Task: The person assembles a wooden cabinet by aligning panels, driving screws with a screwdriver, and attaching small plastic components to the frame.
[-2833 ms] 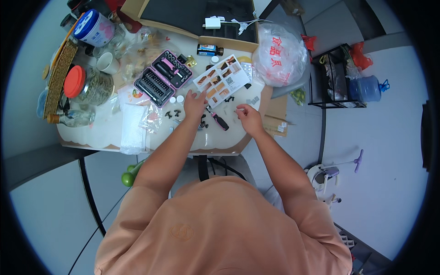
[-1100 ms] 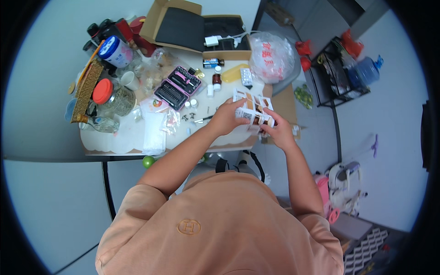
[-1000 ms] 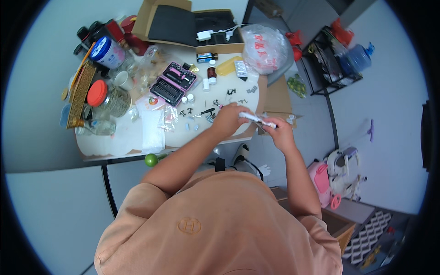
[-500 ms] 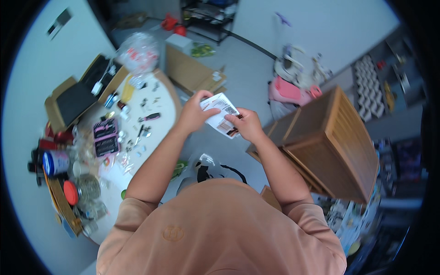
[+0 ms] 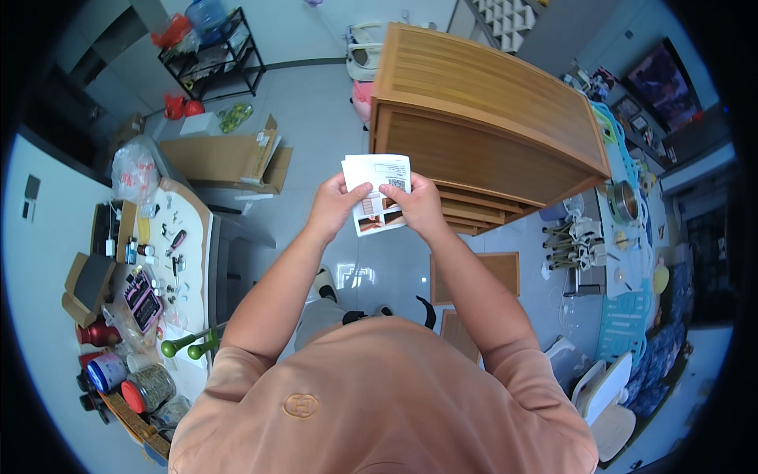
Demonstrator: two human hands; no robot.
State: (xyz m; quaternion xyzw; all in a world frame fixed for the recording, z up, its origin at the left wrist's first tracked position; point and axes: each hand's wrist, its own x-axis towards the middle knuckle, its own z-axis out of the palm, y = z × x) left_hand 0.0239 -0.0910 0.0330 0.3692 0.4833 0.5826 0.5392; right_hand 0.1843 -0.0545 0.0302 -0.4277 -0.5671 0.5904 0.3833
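Observation:
Between my two hands is a white printed leaflet (image 5: pixel 377 170) with small pictures, a square code and lines of print, held upright in front of me. My left hand (image 5: pixel 335 207) grips its left edge, thumb pressed on the face. On the opposite edge, my right hand (image 5: pixel 420 207) pinches it the same way, thumb near the square code. Just beyond my right hand stands a large wooden cabinet (image 5: pixel 482 150), with drawer-like slats along its lower near side. Flat wooden panels (image 5: pixel 485 276) lie on the floor below my right forearm.
At left, a white table (image 5: pixel 189 229) bears a pink-and-black tool kit (image 5: pixel 143 300), a screwdriver (image 5: pixel 178 239), small hardware and jars. Flattened cardboard (image 5: pixel 213 162) lies on the floor ahead-left, near a black rack (image 5: pixel 213 59). A cluttered table with a metal pot (image 5: pixel 624 201) stands at right.
My view has turned to the right, bringing the cabinet in front of me. The leaflet, tilted before, is now upright, still held in both hands.

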